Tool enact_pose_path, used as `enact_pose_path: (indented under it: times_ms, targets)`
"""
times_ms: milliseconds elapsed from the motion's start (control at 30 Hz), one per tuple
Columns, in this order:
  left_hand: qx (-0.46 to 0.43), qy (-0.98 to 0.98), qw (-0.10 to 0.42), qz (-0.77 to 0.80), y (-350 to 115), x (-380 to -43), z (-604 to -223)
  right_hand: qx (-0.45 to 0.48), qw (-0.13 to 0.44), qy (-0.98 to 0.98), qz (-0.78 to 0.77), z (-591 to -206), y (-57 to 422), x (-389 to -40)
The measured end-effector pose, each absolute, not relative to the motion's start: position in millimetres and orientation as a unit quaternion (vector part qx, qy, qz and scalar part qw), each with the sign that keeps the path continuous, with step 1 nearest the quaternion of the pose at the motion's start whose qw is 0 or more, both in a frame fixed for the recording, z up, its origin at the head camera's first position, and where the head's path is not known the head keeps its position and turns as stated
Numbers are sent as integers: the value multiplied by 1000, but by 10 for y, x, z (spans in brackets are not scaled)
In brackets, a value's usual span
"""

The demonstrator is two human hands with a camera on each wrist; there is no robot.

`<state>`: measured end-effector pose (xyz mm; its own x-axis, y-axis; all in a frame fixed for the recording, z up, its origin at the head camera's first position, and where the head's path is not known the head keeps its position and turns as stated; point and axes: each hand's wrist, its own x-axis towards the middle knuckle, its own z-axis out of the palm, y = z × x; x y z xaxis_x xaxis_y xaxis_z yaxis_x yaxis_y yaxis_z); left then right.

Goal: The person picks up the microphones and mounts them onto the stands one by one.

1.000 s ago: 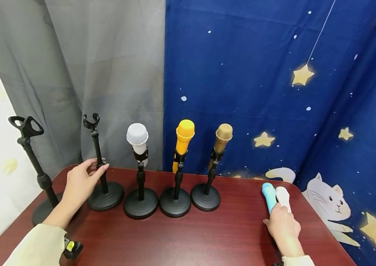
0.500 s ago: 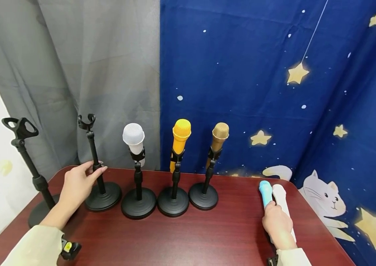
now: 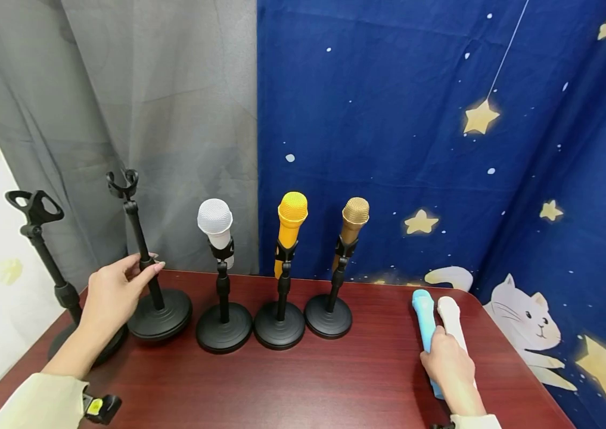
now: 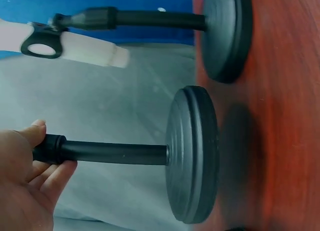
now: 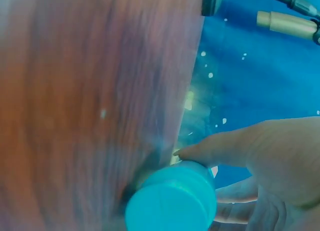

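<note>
My left hand (image 3: 112, 295) grips the pole of a black desktop microphone stand (image 3: 137, 231) whose holder carries nothing. The stand leans a little left, and in the left wrist view its round base (image 4: 192, 156) hangs just off the tabletop, with a shadow beside it. At the right, my right hand (image 3: 448, 360) holds a light blue microphone (image 3: 423, 313) around its handle; the butt end shows close up in the right wrist view, thumb along its side. A white microphone (image 3: 451, 316) lies right beside it, partly hidden by the hand.
Three stands hold a white microphone (image 3: 215, 217), a yellow microphone (image 3: 293, 217) and a gold microphone (image 3: 355, 217) in a row. Another bare stand (image 3: 45, 256) is at far left, partly behind my left forearm. Curtains (image 3: 195, 119) hang behind the reddish-brown table (image 3: 303, 387).
The left hand has lifted the stand slightly and moved it left. My right hand has closed around the blue microphone and shifted it slightly left, away from the white one.
</note>
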<state>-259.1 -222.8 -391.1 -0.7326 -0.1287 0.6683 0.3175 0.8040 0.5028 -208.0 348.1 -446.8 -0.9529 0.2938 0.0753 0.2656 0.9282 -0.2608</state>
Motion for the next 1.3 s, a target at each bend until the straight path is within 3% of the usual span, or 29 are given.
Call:
enact_pose_path:
  times_ms: [400, 767, 967, 1300]
  targets:
    - [-63, -874, 366, -312, -2077, -2275, -3669, -127, 71, -973, 179, -4305, 3445, -1932]
    - [-109, -857, 360, -353, -1771, -1928, -3556, -57, 133, -963, 226, -4057, 3304, -1871]
    - [-155, -850, 322, -386, -1529, -1810, -3531, -47, 129, -954, 265, -3879, 3165, -1818]
    - [-225, -835, 240, -440, -992, -1739, -3598, -12, 205, -931, 302, -3631, 2897, -1698]
